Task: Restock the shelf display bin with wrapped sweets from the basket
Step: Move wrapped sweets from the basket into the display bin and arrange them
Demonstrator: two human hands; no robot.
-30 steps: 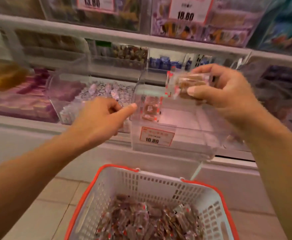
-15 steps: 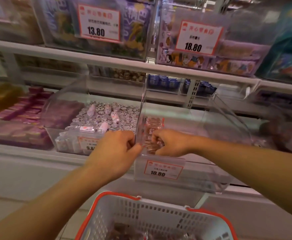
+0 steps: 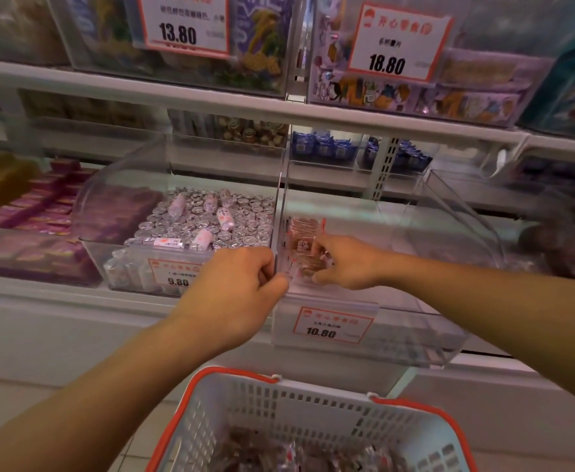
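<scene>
Your left hand (image 3: pixel 241 284) grips the display bin (image 3: pixel 415 335) wall to steady it while your right hand (image 3: pixel 347 264) pinches wrapped sweets (image 3: pixel 304 247) against the bin's front-left corner.

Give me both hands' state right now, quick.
Left hand: fingers curled, gripping the front corner of the clear bin.
Right hand: inside the bin, fingers on the stacked wrapped sweets; whether it grips or only presses them cannot be told.

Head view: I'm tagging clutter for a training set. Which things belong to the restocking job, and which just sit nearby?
Part of the job:
- clear display bin, tagged 10.80
- wrapped sweets stacked in its left corner
- right hand on the stack
- left hand at the bin's left wall
- basket of sweets

Just nearby:
- silver sweets bin
- blue packets
- pink boxes
</scene>
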